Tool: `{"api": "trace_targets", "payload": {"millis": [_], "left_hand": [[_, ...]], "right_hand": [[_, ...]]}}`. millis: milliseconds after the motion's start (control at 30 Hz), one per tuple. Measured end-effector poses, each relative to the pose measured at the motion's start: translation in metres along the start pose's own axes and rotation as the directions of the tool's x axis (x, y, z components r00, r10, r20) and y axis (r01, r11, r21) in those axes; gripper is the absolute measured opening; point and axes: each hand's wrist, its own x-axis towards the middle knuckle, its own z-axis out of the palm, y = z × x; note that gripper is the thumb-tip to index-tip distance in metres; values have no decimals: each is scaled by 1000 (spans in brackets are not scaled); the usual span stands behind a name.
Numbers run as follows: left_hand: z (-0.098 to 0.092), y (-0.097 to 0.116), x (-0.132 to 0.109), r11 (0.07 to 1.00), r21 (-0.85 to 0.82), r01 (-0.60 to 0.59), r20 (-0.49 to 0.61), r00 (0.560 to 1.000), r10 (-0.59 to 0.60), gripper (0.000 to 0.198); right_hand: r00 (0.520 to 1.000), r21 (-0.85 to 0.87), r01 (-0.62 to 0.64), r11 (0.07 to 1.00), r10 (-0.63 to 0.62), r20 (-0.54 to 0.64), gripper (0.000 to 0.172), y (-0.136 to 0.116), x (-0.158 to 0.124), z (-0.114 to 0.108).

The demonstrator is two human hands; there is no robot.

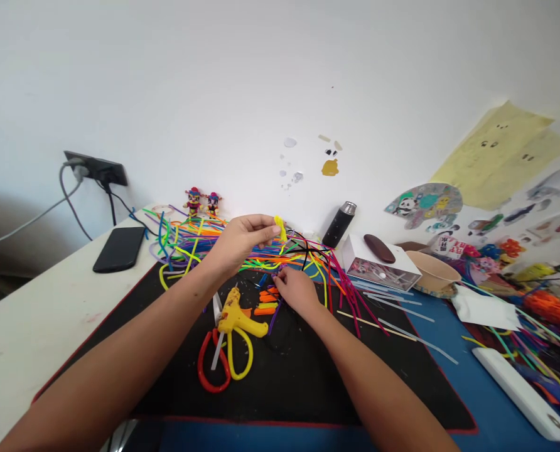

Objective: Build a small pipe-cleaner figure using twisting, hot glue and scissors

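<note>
My left hand (252,237) is raised over the heap of pipe cleaners, thumb and forefinger pinched on a small bent piece of yellow pipe cleaner (280,228). Lower and to its right, my right hand (297,289) is closed at the fingertips near a bit of purple; what it grips is hard to make out. Just below lie short folded orange and yellow pipe cleaner pieces (265,304) and a purple strand (274,319). A yellow glue gun (237,317) with a glue stick in it rests over scissors (214,370) with red and yellow handles.
Long coloured pipe cleaners (204,242) spread along the back of the black mat (308,383). A phone (118,250) lies left. Two small figures (194,202), a dark flask (339,225) and a white box (378,260) stand by the wall. Glue sticks (402,301) lie right.
</note>
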Motion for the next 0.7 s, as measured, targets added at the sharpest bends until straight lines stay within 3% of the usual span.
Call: {"api": "trace_targets", "payload": {"millis": [100, 167, 300, 400, 467, 567, 700], "left_hand": [[-1, -6, 1, 1000, 6, 25, 5, 1000, -25, 29], [-2, -11, 3, 999, 23, 43, 14, 999, -43, 31], [-8, -21, 9, 993, 98, 66, -1, 998, -66, 36], [-14, -28, 14, 978, 182, 104, -30, 995, -100, 42], [-17, -34, 15, 959, 250, 135, -36, 991, -130, 45], [-18, -45, 17, 930, 319, 181, -38, 983, -178, 47], [-17, -62, 18, 912, 348, 219, -35, 975, -220, 46]], "right_hand": [[999, 137, 19, 990, -14, -38, 24, 4, -3, 5], [995, 344, 44, 938, -12, -95, 28, 7, -2, 7], [977, 755, 93, 649, 86, -194, 36, 6, 6, 3], [960, 893, 108, 437, 187, -207, 39, 1, 15, -3], [951, 922, 133, 364, 215, -222, 39, -1, 20, -2], [944, 931, 153, 331, 230, -237, 38, 0, 21, 5], [947, 902, 158, 402, 196, -253, 35, 10, 15, 12]]}}
